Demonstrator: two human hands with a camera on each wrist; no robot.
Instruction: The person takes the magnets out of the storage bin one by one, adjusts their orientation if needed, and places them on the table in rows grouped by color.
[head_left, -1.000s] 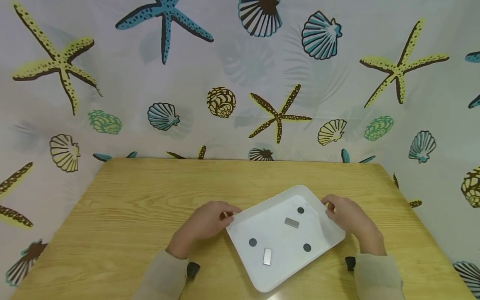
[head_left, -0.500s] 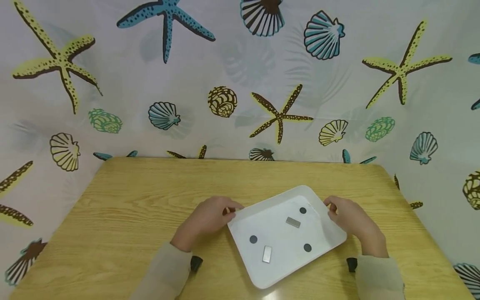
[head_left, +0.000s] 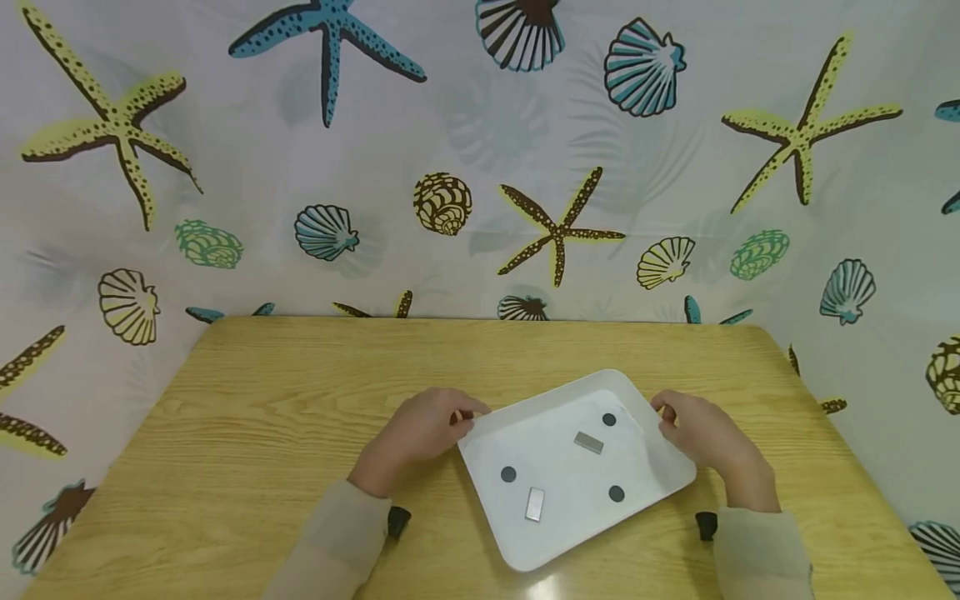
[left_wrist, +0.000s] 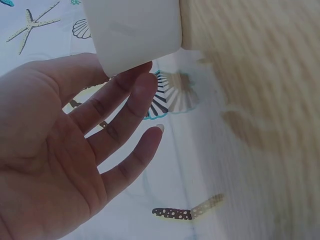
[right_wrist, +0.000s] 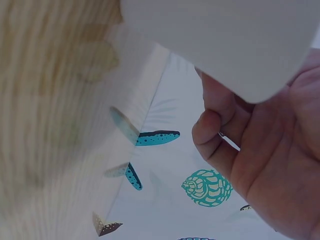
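A shallow white tray [head_left: 555, 533] with rounded corners is turned at an angle on the near right half of the table. On its floor are several flat pieces: dark round discs [head_left: 617, 493] and silver rectangular pieces [head_left: 534, 505]. My left hand [head_left: 426, 427] pinches the tray's far left corner between thumb and fingers. At the opposite short side my right hand [head_left: 701, 429] grips the rim, its fingertips curled against the wall. In the left wrist view, the tray's white wall [left_wrist: 140, 35] lies against the left thumb, with the other fingers spread behind. The right wrist view shows the white wall [right_wrist: 230, 45] covering part of the right fingers.
The wooden table [head_left: 270, 400] extends to the left and behind the tray. A white cloth [head_left: 390, 150] printed with starfish and shells hangs behind the table and along both sides. Small black pieces [head_left: 707, 525] stick out at the sleeve cuffs [head_left: 761, 542].
The tray has shifted slightly away from me and to the right, with both hands keeping their hold. My left hand has moved a little up and right; my right hand has barely moved.
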